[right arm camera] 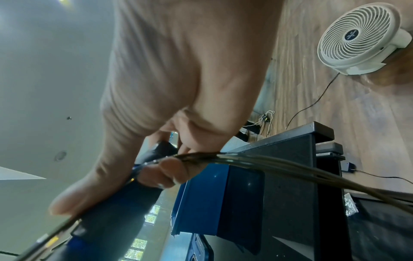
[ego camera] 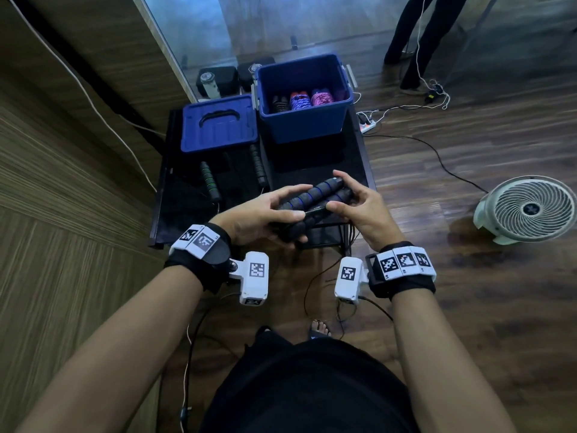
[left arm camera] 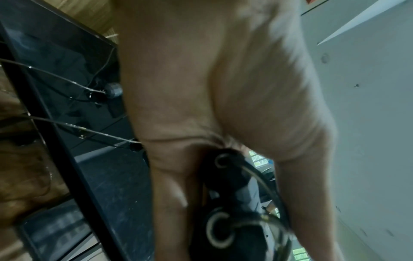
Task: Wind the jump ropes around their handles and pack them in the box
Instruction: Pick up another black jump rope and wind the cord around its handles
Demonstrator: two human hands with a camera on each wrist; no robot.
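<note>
Black foam handles (ego camera: 315, 198) with blue rings lie side by side in both hands above the near edge of the dark tabletop (ego camera: 312, 157). From the head view, the left hand (ego camera: 259, 214) curls its fingers round their near ends, and the right hand (ego camera: 359, 207) pinches the far ends. Behind stands the blue box (ego camera: 304, 120) with wound ropes inside, its lid (ego camera: 218, 126) to the left, two more handles (ego camera: 209, 179) beside it. Left wrist view: fingers (left arm camera: 170, 176) wrapped on the handle ends, blurred. Right wrist view: fingers (right arm camera: 170, 169) grip the rope (right arm camera: 279, 166); a white fan (right arm camera: 357, 37) sits on the floor.
</note>
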